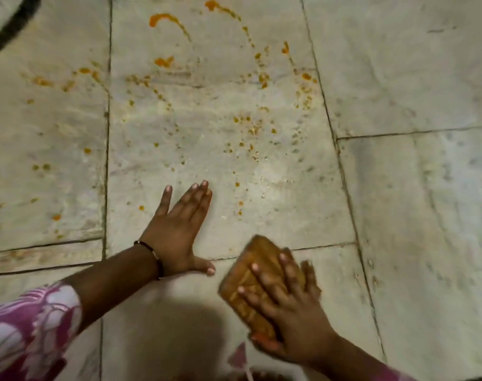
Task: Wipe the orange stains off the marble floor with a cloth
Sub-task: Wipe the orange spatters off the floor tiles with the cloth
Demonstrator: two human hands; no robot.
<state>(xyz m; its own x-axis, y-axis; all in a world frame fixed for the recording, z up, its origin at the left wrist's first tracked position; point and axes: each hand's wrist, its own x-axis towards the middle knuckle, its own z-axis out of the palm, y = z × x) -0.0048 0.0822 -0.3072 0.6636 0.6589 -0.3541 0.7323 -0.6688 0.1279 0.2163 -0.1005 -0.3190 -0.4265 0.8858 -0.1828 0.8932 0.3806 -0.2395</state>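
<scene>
Orange stains [162, 61] are spattered over the pale marble floor [399, 78], thick at the top of the middle slab and thinning to small drops nearer me. My left hand [176, 232] lies flat on the floor with its fingers spread, palm down, holding nothing. My right hand [289, 306] presses a folded orange-brown cloth [248, 273] onto the floor near the lower slab joint. The cloth and that hand are blurred by motion. The cloth's near end is hidden under my palm.
Dark grout joints [106, 160] split the floor into large slabs. A dark curved object [11, 23] crosses the top left corner. My pink and white patterned sleeve [28, 325] fills the bottom left. A shadow falls on the floor between my arms.
</scene>
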